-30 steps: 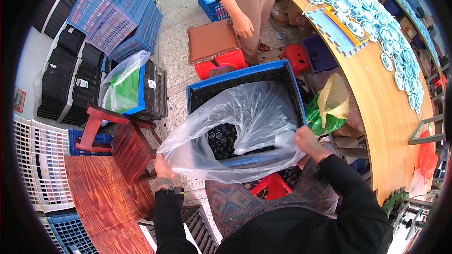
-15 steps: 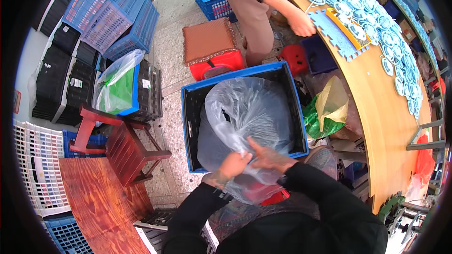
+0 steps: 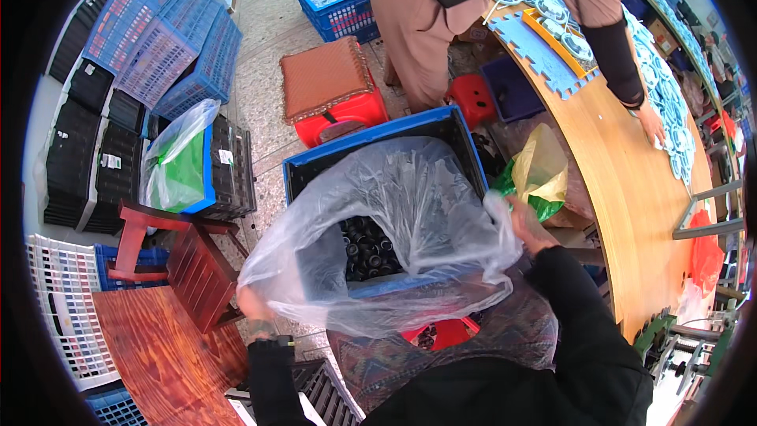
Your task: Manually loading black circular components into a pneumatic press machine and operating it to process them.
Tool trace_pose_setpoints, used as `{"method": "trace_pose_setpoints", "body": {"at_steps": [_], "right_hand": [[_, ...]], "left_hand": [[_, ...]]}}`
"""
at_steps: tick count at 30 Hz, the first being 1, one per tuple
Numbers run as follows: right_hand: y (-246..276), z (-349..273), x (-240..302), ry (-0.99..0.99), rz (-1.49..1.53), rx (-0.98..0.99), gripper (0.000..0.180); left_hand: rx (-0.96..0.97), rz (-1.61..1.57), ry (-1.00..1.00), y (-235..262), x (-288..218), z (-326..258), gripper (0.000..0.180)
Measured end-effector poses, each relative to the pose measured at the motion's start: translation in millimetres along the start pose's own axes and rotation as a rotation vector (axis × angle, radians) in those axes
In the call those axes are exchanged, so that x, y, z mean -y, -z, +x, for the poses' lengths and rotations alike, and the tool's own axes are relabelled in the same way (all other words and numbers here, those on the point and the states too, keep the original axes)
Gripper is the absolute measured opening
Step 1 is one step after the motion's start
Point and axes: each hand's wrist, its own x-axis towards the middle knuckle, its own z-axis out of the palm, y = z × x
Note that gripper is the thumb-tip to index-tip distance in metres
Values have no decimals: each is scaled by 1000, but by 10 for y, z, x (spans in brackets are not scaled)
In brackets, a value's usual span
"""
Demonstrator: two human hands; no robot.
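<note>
Holding a clear plastic bag (image 3: 394, 229) spread wide over the blue crate (image 3: 441, 130), left hand (image 3: 254, 309) gripping the bag's edge at the lower left, partly veiled by the film, right hand (image 3: 527, 225) closed on the edge at the right. Inside the bag and crate, a heap of small black parts (image 3: 367, 246). Best done, judging from the slack film, by keeping both edges taut and level, pulling outward evenly so the mouth stays open and the thin plastic neither tears nor folds in over the parts. Half a second earlier: both hands close together at the bag's near edge, the bag bunched and narrow; now hands well apart and the bag opened out. Beyond the crate, a co-worker's hand (image 3: 653, 128) reaching across the curved wooden table (image 3: 623, 213).
</note>
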Motion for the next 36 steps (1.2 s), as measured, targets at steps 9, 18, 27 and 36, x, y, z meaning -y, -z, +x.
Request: {"method": "trace_pose_setpoints", "body": {"at_steps": [9,18,27,36], "right_hand": [[-530,-512,-841,562,-517,503,25],[-1632,-602,335,332,277,505,28],[-1561,-771,1340,376,529,1023,46],[-1382,-951,1164,-160,466,706,23]], "left_hand": [[1054,1237,67,-208,948,-488,52],[1251,1270,-317,-1922,1273,-1718,34],[1074,159,488,-1535,1086,-1636,37],[1133,1381,-767,-1409,1261,-1343,146]]}}
